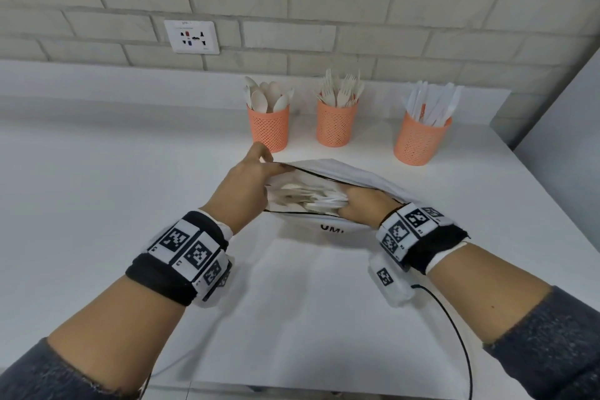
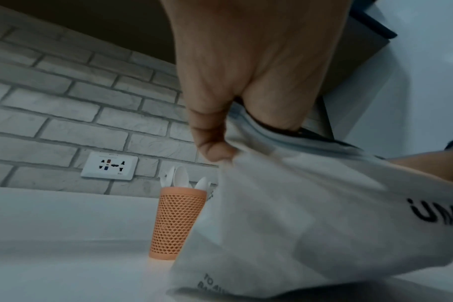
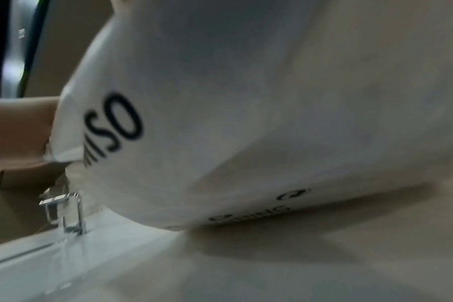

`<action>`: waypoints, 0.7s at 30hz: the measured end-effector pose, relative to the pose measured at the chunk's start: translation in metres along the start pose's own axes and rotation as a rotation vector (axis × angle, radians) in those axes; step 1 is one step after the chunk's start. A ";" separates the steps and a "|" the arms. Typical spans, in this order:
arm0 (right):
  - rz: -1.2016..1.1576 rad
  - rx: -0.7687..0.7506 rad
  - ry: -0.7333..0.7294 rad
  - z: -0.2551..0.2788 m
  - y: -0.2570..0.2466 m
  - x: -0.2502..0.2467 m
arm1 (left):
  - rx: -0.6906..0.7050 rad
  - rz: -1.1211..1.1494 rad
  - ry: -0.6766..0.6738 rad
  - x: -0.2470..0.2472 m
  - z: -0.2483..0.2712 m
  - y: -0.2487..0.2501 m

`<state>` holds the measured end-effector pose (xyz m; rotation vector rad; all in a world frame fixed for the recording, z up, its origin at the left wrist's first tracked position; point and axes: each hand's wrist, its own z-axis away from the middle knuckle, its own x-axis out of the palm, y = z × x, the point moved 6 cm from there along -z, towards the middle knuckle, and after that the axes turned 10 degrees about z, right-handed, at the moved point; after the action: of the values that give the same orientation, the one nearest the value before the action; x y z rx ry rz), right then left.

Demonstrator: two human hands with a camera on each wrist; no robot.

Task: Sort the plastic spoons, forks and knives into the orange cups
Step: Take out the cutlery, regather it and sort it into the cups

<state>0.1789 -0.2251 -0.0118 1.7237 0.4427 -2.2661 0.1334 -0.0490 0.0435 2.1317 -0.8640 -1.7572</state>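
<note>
A white bag [image 1: 350, 172] lies open in the middle of the white table [image 1: 97, 204]. My left hand [image 1: 259, 169] pinches the bag's rim and holds the mouth open; in the left wrist view the thumb and fingers [image 2: 215, 143] nip the bag's fabric [image 2: 311, 214]. My right hand [image 1: 354, 204] is inside the bag, fingers curled round a bundle of pale cutlery [image 1: 298, 196]. Behind stand three orange mesh cups: one with spoons [image 1: 268, 128], one with forks [image 1: 336, 123], one with knives [image 1: 418, 140]. The right wrist view shows only the bag's outside [image 3: 246, 102].
A brick wall with a socket plate [image 1: 191, 37] runs behind the cups. The table's right edge slants down past the knife cup. A black cable [image 1: 454, 328] trails from my right wrist. The spoon cup [image 2: 177, 220] stands just left of the bag.
</note>
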 end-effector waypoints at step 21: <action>-0.325 -0.243 0.297 0.012 -0.011 -0.016 | 0.027 0.302 0.037 0.001 -0.009 -0.021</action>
<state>0.1683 -0.2193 0.0080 1.9768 1.0843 -2.0433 0.1481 -0.0346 0.0331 1.9224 -1.1376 -1.5569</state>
